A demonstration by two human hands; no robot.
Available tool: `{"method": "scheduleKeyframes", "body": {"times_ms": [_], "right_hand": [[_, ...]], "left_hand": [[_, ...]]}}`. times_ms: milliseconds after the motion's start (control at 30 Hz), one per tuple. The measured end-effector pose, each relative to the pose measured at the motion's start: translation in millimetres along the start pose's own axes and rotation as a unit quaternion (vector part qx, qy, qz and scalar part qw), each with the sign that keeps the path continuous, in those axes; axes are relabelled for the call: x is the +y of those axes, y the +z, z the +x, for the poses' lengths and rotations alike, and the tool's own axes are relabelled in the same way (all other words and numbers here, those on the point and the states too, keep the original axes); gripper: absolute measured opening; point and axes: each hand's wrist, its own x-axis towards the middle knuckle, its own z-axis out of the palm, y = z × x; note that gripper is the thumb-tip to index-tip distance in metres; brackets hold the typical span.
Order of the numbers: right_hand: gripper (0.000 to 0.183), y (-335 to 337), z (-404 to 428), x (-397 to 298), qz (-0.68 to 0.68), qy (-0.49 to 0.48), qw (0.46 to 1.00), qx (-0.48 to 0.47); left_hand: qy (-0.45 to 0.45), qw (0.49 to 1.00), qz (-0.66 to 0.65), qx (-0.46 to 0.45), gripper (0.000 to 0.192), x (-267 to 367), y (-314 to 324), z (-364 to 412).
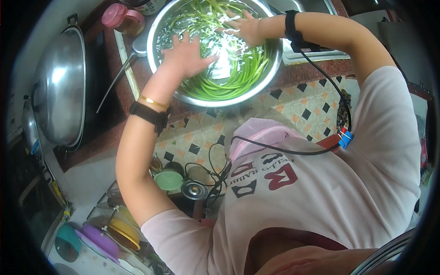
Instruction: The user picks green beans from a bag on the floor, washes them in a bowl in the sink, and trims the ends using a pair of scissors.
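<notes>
A large round metal basin [216, 102] full of water stands at the counter's edge. Long green vegetable stems [252, 74] lie in it, curved along the near wall and loose at the far side. My left hand [188, 56] is over the basin's left part, palm down with fingers spread, at the water's surface. Across from it, my right hand [245, 29] reaches over the right part, fingers apart among the stems, some fingertips partly under water. Neither hand is closed around a stem. Glare on the water hides part of what lies between the hands.
Left of the basin, a metal ladle [139, 48] and a pink-lidded jar [125, 20] rest on the counter. A large wok with a domed metal lid [60, 86] is farther left. A metal sink [316, 58] adjoins on the right. A black cable [323, 72] runs from my right wrist.
</notes>
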Motion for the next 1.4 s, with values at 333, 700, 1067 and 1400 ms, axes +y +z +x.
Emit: {"method": "scheduleKeyframes", "body": {"times_ms": [333, 700, 1067, 1400], "right_hand": [[0.058, -33, -34, 9, 0.13, 0.013, 0.989, 0.064], [0.049, -7, -32, -17, 0.369, -0.174, 0.905, -0.124], [0.016, 9, 8, -26, 0.105, -0.226, 0.968, 0.022], [0.044, 36, 34, -29, 0.115, -0.239, 0.963, -0.037]], "left_hand": [[-0.016, 0.993, 0.016, -0.116, 0.128, 18, 37, -15], [-0.028, 0.984, -0.004, -0.175, 0.116, 18, 41, 2], [0.006, 0.989, 0.071, -0.132, 0.121, 9, 54, 25], [-0.001, 0.991, 0.075, -0.111, 0.129, 4, 48, -12]]}}
